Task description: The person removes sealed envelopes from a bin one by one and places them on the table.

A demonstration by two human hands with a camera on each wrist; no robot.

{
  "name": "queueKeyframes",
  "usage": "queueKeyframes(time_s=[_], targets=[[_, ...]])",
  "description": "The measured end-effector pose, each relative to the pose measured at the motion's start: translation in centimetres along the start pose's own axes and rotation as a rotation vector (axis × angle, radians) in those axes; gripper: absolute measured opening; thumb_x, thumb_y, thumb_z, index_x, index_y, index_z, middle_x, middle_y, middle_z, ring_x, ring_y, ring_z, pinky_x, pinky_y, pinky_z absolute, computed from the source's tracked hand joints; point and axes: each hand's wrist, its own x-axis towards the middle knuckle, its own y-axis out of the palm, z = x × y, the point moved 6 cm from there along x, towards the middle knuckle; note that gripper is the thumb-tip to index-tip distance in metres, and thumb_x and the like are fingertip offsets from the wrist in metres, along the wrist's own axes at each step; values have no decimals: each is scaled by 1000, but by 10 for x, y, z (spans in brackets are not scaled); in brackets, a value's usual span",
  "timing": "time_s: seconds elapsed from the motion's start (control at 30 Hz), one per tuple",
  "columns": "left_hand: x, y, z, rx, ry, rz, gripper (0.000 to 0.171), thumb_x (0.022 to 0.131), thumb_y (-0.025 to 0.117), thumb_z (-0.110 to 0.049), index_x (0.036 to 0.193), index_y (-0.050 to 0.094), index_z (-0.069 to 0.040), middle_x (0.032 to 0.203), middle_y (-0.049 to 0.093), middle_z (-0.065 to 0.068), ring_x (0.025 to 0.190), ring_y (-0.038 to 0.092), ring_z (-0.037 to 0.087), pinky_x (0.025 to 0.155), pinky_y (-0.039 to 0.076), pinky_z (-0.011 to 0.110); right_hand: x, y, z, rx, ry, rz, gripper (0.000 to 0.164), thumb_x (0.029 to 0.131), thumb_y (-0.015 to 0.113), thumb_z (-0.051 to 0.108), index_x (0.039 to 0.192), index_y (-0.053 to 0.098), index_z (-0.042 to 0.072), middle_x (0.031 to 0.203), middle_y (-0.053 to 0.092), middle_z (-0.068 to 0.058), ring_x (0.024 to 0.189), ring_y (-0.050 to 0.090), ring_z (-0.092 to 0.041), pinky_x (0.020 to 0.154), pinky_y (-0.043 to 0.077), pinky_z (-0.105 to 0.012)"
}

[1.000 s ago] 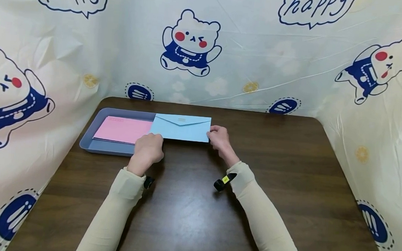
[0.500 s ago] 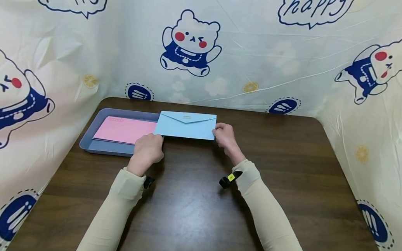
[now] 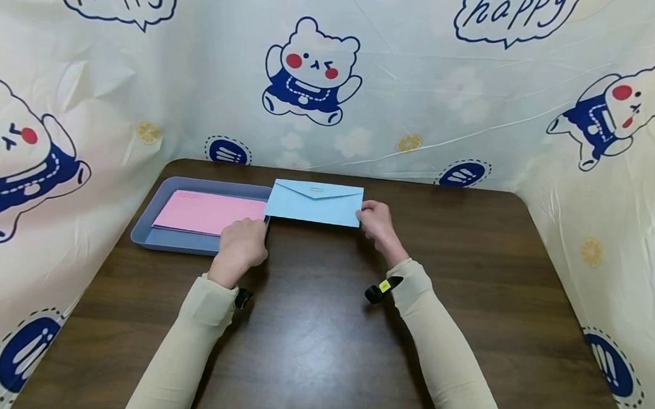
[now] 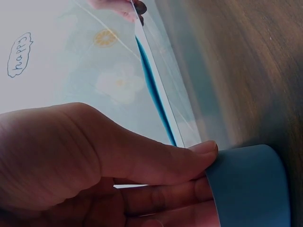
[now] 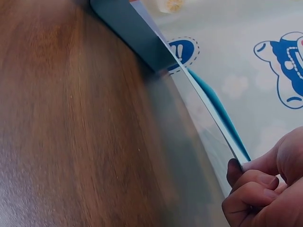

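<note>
My left hand [image 3: 241,249] grips the near right corner of a blue-grey tray [image 3: 173,242]; in the left wrist view the thumb presses on the tray wall [image 4: 251,184]. A pink envelope [image 3: 207,213] with faint print lies flat inside the tray. My right hand [image 3: 380,226] pinches the right edge of a light blue envelope [image 3: 315,205], its flap side up. Raised off the table, this envelope has its left end at the tray's right rim. In the right wrist view, thumb and fingers [image 5: 255,184] hold its edge, seen thin side-on.
The dark brown wooden table [image 3: 307,330] extends right and toward the front. A printed curtain [image 3: 415,96] with cartoon bears closes off the back and both sides. A small dark device with a yellow label [image 3: 383,287] sits at the right wrist.
The right hand has drawn the light blue envelope rightward and slightly back, off most of the tray, baring more of the pink envelope. The left hand and tray have stayed in place.
</note>
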Motion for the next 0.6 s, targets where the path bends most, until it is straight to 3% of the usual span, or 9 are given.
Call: queueKeyframes(time_s=[0.37,0.6], targets=[[1,0,0,0,-9,-16,10,90,73,-6,95,71,2,75,60,13,68,58,31,58,50,43,6,-8,-4,-3,14,-27,25,107,57,12,129,62,0,85,50,-6,59,41,-14,55,36,-24],[2,2,2,3,-12,-2,17,89,75,-8,100,71,4,77,61,13,69,58,31,59,50,44,9,-11,-5,20,31,-12,17,108,57,12,118,62,0,81,45,-4,58,38,-13,54,34,-23]])
